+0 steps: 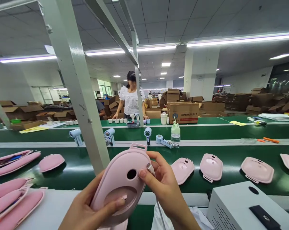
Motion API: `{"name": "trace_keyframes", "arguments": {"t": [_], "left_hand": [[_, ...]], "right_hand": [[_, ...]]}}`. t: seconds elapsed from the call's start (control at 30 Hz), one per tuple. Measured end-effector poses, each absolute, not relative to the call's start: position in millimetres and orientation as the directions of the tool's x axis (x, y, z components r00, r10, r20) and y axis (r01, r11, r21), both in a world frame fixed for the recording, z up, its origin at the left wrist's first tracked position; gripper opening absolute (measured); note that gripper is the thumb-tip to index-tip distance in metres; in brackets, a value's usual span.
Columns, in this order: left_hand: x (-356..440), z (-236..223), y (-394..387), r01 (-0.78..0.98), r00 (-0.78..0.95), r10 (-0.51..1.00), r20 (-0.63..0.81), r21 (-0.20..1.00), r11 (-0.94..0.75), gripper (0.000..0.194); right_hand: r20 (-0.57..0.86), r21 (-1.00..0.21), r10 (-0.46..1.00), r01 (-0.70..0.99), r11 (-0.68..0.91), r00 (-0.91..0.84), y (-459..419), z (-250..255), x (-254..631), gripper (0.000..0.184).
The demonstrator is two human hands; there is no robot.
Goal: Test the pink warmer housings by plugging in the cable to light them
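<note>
Across from you stood a person in a white top, with a cardboard carton farther right. Ahead of you sat pale blue handheld fans — a green-topped bottle near one — and an orange stick-like item.

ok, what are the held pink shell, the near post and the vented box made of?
Pink shell: likely molded plastic, satin; smooth curves, soft sheen.
Near post: looks like painted metal, glossy; bright reflections, scuffs.
Vented box: probably painted sheet metal, low sheen; crisp edges, slots, though plastic isn't ruled out.
</note>
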State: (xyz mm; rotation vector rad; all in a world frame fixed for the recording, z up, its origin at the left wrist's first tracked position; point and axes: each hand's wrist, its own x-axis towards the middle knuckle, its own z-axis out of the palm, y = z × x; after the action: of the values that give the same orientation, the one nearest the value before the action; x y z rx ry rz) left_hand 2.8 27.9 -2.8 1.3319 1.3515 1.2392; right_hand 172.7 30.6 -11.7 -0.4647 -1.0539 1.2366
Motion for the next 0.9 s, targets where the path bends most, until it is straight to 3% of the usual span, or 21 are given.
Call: {"name": "trace_keyframes", "arguments": {"t": [0.2, 0.4, 0.53, 0.9], "left_hand": [[1, -6, 31, 0.21, 0.063, 0.994, 0.091, 0.972, -0.102, 0.08], [4, -8, 32, 0.195, 0.153, 0.986, 0.073, 0.975, -0.102, 0.076], [8, -9, 32, 0.156, 0.179, 0.983, 0.038, 0.985, -0.066, 0.082], [15, -10, 33, 0.074, 0.197, 0.977, 0.078, 0.993, -0.094, 0.076]], "right_hand": [[0.315, -0.828, 0.946, -0.464, 0.314, 0.079, 30, -15, 175, 0.04], [0.299, -0.872, 0.954, -0.398, 0.286, 0.029, 27, -14, 180, 0.041], [0.302, -0.882, 0.953, -0.374, 0.287, 0.02, 28, -16, 179, 0.039], [0.279, -0.895, 0.958, -0.344, 0.284, 0.065, 26, -12, 179, 0.041]]}}
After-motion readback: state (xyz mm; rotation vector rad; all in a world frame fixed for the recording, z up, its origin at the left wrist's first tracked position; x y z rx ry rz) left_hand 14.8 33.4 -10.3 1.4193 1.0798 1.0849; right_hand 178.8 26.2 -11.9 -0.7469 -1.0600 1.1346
